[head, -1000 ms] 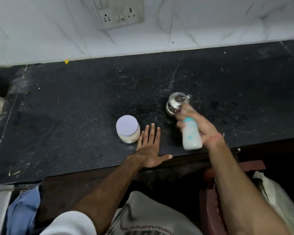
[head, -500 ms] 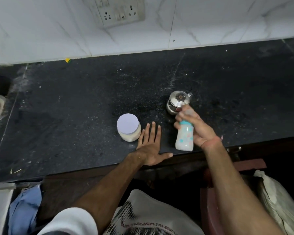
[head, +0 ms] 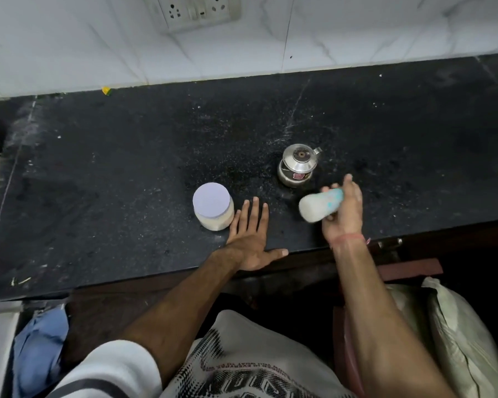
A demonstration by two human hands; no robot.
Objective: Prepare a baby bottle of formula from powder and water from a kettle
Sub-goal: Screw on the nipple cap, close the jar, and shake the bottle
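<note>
- The right hand [head: 342, 211] is hovering above the front part of the black counter [head: 127, 168], its fingers wrapped around 1 baby bottle [head: 321, 204].
- The bottle is lying tilted nearly on its side in that grip, its pale base pointing left and its teal collar tucked against the palm; it is blurred, so its finer markings are not readable.
- A red thread [head: 349, 238] is circling the right wrist, and the bare forearm is reaching in from the lower right.
- The left hand [head: 249, 239] is resting flat on the counter, palm down, fingers spread apart and holding nothing, thumb stretched out along the front edge.
- The left fingertips are lying just beside 1 powder jar [head: 213, 209], which is standing upright with its pale lilac lid on.
- 1 small steel kettle [head: 298, 165] is standing upright behind the bottle, lid closed, spout pointing to the right, apart from both hands.
- The bottle is hanging in the air between the kettle and the counter's front edge, to the right of the jar.
- On the white tiled wall, 1 socket plate [head: 199, 10] is showing 2 outlets.
- 1 white sleeve [head: 109, 369] is covering the left upper arm.
</note>
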